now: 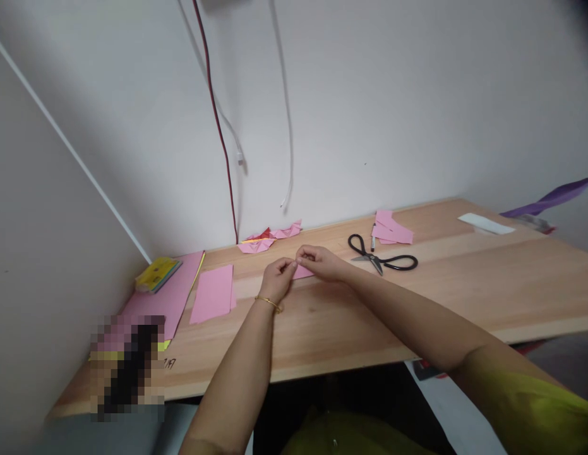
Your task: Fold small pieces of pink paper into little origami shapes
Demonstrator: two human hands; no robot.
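Observation:
Over the middle of the wooden table, my left hand (278, 278) and my right hand (319, 260) meet with their fingertips pinched together. Between them is a small piece of pink paper (303, 272), mostly covered by the fingers; part of it shows below my right hand. A gold bracelet (269, 302) circles my left wrist. Black-handled scissors (375, 259) lie with blades apart to the right of my right hand. Left of my left hand rest pink paper sheets (213, 294). Behind both hands, near the wall, sit folded pink paper pieces (270, 238) with a bit of red and yellow.
Cut pink paper strips (393, 229) and a marker pen (373, 237) lie beyond the scissors. A white strip (486, 223) is at the far right. At left, a yellow packet (158, 273) sits on large pink sheets (180, 303). Cables (222, 139) hang down the wall.

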